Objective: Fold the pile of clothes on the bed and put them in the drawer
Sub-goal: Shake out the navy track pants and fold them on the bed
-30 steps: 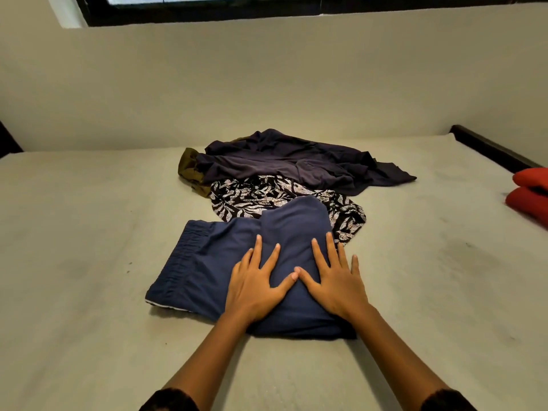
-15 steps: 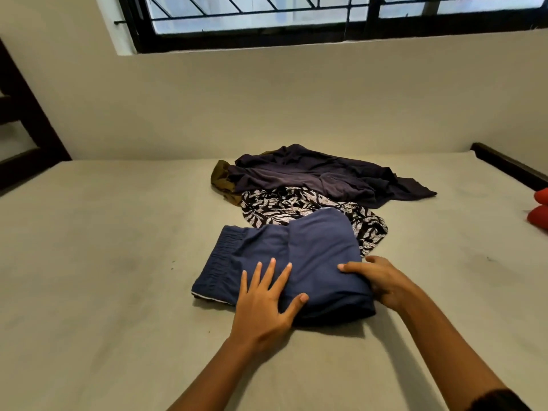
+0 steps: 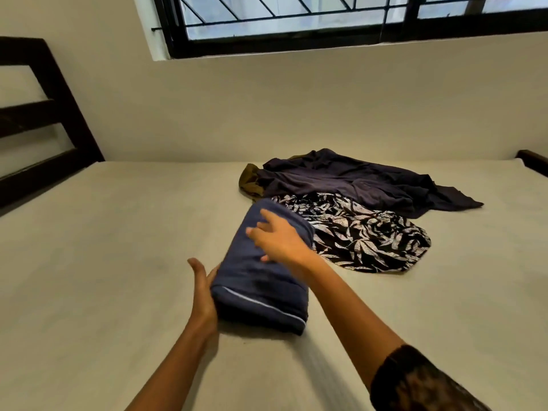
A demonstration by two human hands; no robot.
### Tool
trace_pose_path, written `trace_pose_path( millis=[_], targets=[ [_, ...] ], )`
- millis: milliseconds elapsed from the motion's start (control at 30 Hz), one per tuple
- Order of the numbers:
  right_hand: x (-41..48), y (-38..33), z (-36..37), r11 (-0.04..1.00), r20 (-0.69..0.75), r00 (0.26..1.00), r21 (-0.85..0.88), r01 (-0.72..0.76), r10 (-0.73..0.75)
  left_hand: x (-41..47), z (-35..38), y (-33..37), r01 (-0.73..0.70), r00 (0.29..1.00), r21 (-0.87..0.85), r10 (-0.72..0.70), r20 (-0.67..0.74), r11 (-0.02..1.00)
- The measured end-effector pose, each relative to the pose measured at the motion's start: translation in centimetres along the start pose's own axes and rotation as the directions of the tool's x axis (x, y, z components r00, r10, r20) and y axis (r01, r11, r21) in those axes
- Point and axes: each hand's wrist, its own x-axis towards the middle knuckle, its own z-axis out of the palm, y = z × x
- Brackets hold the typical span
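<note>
The folded blue shorts [image 3: 261, 286] form a thick bundle low over the mattress [image 3: 103, 262], a white-trimmed edge facing me. My left hand [image 3: 203, 295] lies against the bundle's left side, thumb up; its fingers are hidden beneath the cloth. My right hand [image 3: 280, 240] rests flat on top with fingers spread. Behind and to the right lies the unfolded pile: a black-and-white leaf-print garment [image 3: 361, 232], a dark navy garment [image 3: 355, 179] and an olive piece [image 3: 249, 179]. No drawer is in view.
A dark wooden bed frame [image 3: 44, 129] rises at the left, and another dark frame piece [image 3: 533, 161] shows at the far right. A cream wall with a barred window [image 3: 326, 19] runs behind the bed.
The shorts were folded over once more into a compact bundle and turned lengthwise. My left hand went from pressing on top to its side; my right moved onto the top. The view swung left.
</note>
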Motion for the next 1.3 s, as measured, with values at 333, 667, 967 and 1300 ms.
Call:
trace_pose_path(
  millis=[333, 667, 967, 1300],
  targets=[
    [-4.0, 11.1, 2.9, 0.81, -0.081, 0.979, -0.576, 0.108, -0.188, 2.4, -0.6, 1.3, -0.247, 0.936, 0.774, 0.349, 0.036, 0.583],
    [4.6, 10.2, -6.8, 0.968, -0.442, 0.888, -0.252, 0.01, -0.124, 0.6, 1.1, -6.5, -0.711, 0.543, 0.586, 0.225, 0.809, -0.388],
    [8.3, 11.4, -7.0, 0.951, -0.422, 0.905, -0.297, -0.09, -0.046, 1.1, 0.9, -7.8, -0.751, 0.378, 0.525, 0.389, 0.84, -0.402],
    [11.1, 11.5, -7.6, 0.835, -0.497, 0.856, -0.525, -0.165, -0.143, 1.0, 0.8, -9.2, -0.746, 0.201, 0.389, 0.374, 0.905, -0.541]
  ],
)
